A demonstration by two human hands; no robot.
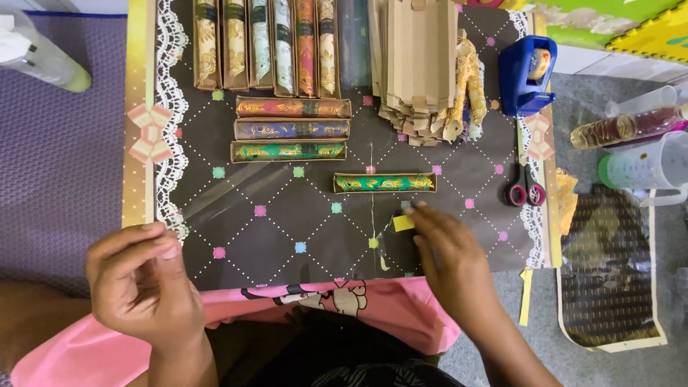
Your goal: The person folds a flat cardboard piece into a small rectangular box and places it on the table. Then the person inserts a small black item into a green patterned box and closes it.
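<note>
My right hand (448, 258) rests on the dark dotted work board (287, 222), its fingertips touching a small yellow paper slip (403, 223). Just above it lies a single green and gold patterned box (384, 183) on its side. My left hand (143, 283) hovers at the board's lower left corner with fingers curled; I cannot see anything in it. A clear plastic sheet (236, 190) lies flat on the board between the hands.
Three stacked patterned boxes (291, 129) and a row of upright ones (265, 46) sit at the back. A pile of flat brown cartons (423, 64), a blue tape dispenser (529, 72), scissors (525, 188) and bottles (631, 129) stand to the right.
</note>
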